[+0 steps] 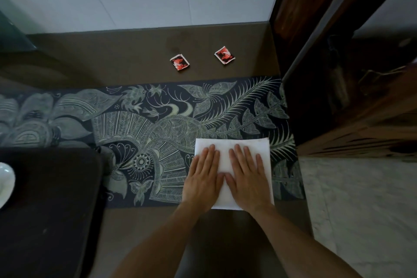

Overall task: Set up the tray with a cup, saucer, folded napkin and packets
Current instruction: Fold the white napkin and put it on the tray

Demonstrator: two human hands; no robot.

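Both my hands flat on the napkin [233,149], fingers straight and together, pressing not gripping: left hand [203,178] on its left half, right hand [247,178] on the right half, thumbs nearly touching. Napkin sits on the patterned runner [158,124], at about 3 o'clock from the dark tray [49,198]. Saucer edge [5,183] at the tray's 9 o'clock. Two red packets [179,63] [224,55] at 12 o'clock, well apart from napkin. To do it well I'd say: smooth outward, align edges before creasing, keep pressure even
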